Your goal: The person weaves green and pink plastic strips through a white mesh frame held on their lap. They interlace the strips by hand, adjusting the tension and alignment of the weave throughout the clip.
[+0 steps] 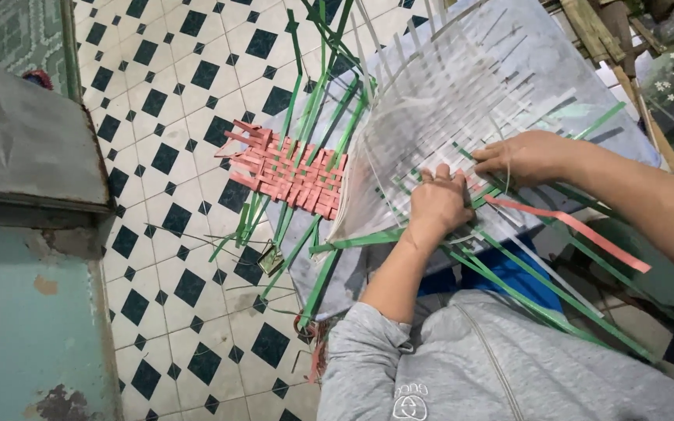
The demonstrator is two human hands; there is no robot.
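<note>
On the person's lap lies a half-woven white strip mat (446, 101), its near edge unfinished, where the left hand (440, 204) presses flat and open, the right hand (520, 156) pinches a white strip (506, 173), and loose green strips (540, 300) and a pink strip (579, 228) trail unwoven.

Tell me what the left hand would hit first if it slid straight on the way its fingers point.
The left hand lies flat on the white woven mat, fingers pointing up the picture. Going straight on, it would likely only cross more white strips; no other object shows in that line.
</note>
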